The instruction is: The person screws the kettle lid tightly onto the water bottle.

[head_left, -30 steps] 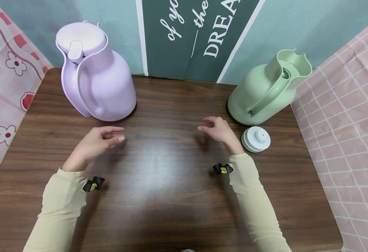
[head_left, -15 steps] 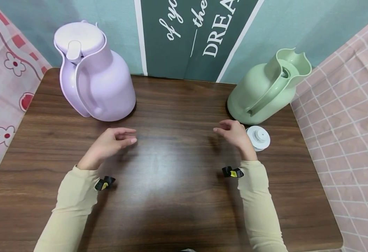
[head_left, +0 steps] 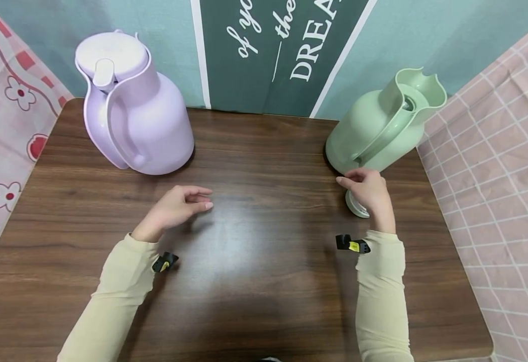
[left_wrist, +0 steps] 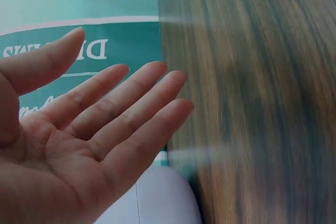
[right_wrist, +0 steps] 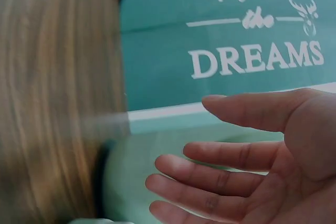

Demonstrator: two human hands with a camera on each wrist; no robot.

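My right hand [head_left: 366, 190] hovers over a white round stopper [head_left: 355, 205] and hides much of it. In the right wrist view its fingers [right_wrist: 210, 182] are extended and hold nothing. Just beyond stands a green thermos jug [head_left: 372, 133], its top uncovered and its handle toward me. My left hand [head_left: 175, 208] is above the middle-left of the table, and the left wrist view shows its fingers [left_wrist: 142, 98] spread with the palm bare. Behind it to the left stands a lilac thermos jug [head_left: 155, 120] with its lid [head_left: 114, 53] on.
The dark wooden table [head_left: 254, 281] meets a teal backdrop cloth [head_left: 164, 45] with a lettered dark panel [head_left: 268, 60] at the back. A pink checked cloth [head_left: 508, 166] borders the right, and a flower-patterned cloth [head_left: 1, 151] the left.
Both hands have moved to the right. The right hand has come over the stopper and now covers much of it, while the left has drifted toward the table's middle.
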